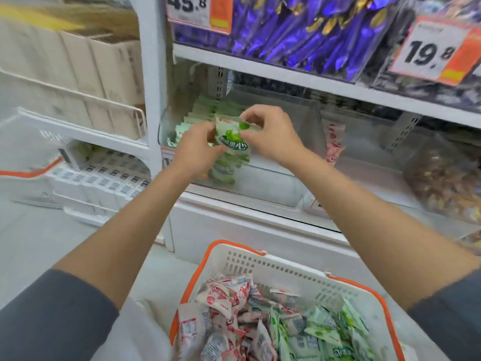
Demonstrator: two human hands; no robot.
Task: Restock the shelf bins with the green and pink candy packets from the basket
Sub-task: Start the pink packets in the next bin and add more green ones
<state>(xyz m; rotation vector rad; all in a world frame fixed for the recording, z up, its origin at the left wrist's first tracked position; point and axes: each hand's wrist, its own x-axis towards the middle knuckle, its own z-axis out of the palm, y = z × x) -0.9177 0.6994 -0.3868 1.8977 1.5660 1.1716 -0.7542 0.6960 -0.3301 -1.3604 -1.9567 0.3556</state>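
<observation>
Closest sits a white basket (pixel 286 267) with orange handles, holding pink packets (pixel 221 298) on its left side and loose green packets (pixel 325 332) on its right. Farther off, both bare arms reach to the shelf. The left grip (pixel 197 147) is curled round the left side of a green bundle (pixel 231 147), several packets held together in front of the clear bin (pixel 309 118). The right grip (pixel 270 134) pinches the top edge of the front packet in that bundle. Inside the bin, at its far left, a filed row (pixel 205 108) of green packets stands upright. Right of the bin stand shelf pink packets (pixel 333 144). Purple bags (pixel 299 29) fill the shelf above.
</observation>
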